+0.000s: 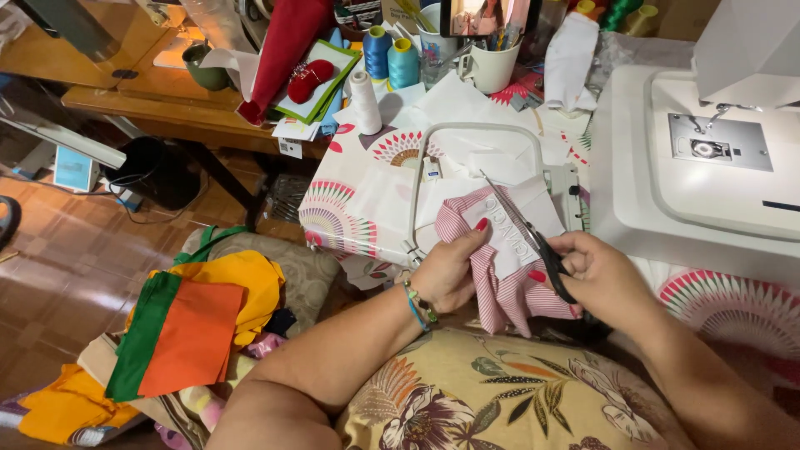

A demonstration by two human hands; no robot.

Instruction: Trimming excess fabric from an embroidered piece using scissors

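Hands: left (446,271) grips striped cloth (500,287), right (600,275) works scissors (525,229).

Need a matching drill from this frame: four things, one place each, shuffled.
Things:
1. scissors
2. striped cloth
3. orange cloth
4. sewing machine

Places:
A. on the pile at lower left
B. in the right hand
C. on the table at far right
D. under the left hand

Pairs: 1-B, 2-D, 3-A, 4-C
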